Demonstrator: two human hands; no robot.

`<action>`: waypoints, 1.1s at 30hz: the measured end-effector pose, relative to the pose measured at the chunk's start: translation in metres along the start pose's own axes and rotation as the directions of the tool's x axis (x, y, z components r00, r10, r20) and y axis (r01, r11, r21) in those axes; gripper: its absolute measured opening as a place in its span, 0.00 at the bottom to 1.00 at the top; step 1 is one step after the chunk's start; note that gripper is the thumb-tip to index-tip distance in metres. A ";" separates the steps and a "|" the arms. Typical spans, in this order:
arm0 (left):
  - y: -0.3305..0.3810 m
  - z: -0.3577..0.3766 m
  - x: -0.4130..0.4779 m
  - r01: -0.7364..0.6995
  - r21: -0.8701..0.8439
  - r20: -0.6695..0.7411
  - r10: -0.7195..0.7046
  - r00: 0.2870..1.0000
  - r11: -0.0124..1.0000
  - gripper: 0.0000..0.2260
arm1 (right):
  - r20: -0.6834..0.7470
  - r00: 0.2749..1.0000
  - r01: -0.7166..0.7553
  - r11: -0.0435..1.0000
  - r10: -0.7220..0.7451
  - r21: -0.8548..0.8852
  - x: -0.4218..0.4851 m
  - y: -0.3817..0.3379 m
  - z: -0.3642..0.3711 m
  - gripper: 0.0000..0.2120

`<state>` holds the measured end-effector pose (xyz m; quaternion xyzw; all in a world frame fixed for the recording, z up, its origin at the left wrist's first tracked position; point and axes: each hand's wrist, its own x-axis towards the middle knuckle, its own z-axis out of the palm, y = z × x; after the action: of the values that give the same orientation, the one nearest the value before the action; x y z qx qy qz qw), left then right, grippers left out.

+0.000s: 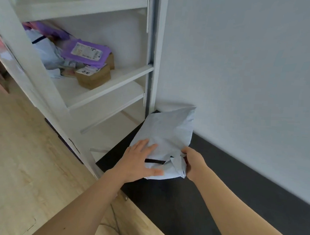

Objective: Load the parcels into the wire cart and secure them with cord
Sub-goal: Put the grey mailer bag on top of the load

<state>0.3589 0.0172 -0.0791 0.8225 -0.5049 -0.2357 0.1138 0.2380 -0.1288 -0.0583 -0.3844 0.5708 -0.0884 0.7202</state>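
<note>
A pale blue soft parcel (169,131) with a black strip near its lower end is held in the air in front of the wall's dark baseboard. My left hand (138,161) lies flat on its left face with fingers spread. My right hand (193,163) grips its crumpled lower right corner. More parcels lie on a white shelf at the upper left: a purple mailer (87,53) with a label, a brown cardboard box (94,76) and a pale blue bag (45,50). No wire cart or cord is in view.
The white shelving unit (114,82) stands against a grey-white wall (244,68) with a dark baseboard (200,192). Light wood floor (21,154) spreads to the left. A thin cable (117,222) lies on the floor near my left forearm.
</note>
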 end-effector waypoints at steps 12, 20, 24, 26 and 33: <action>0.055 -0.045 -0.013 0.011 -0.232 -0.701 -0.175 0.691 0.973 0.10 | 0.191 0.939 0.248 0.949 -0.285 0.194 -0.076 -0.055 -0.012 0.09; 0.104 -0.058 0.007 -0.186 -0.604 -0.688 -0.389 0.612 0.775 0.12 | -0.131 0.947 0.297 0.955 -0.295 -0.001 -0.061 -0.047 -0.095 0.07; 0.141 -0.045 0.022 -0.243 -0.686 -0.604 -0.350 0.716 0.686 0.15 | -0.310 0.863 0.355 0.916 -0.398 -0.188 -0.054 -0.028 -0.150 0.18; 0.160 -0.037 0.030 -0.247 -0.710 -0.565 -0.324 0.759 0.659 0.17 | -0.366 0.833 0.347 0.907 -0.414 -0.238 -0.060 -0.018 -0.177 0.23; 0.214 0.004 0.062 -0.148 -0.904 -0.257 -0.233 0.938 0.402 0.16 | -0.492 0.805 0.295 0.943 -0.331 -0.152 -0.086 0.025 -0.262 0.28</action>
<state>0.2146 -0.1370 -0.0087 0.6654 -0.2435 -0.3285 0.6245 -0.0313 -0.1815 -0.0236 -0.4602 0.6726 -0.2850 0.5046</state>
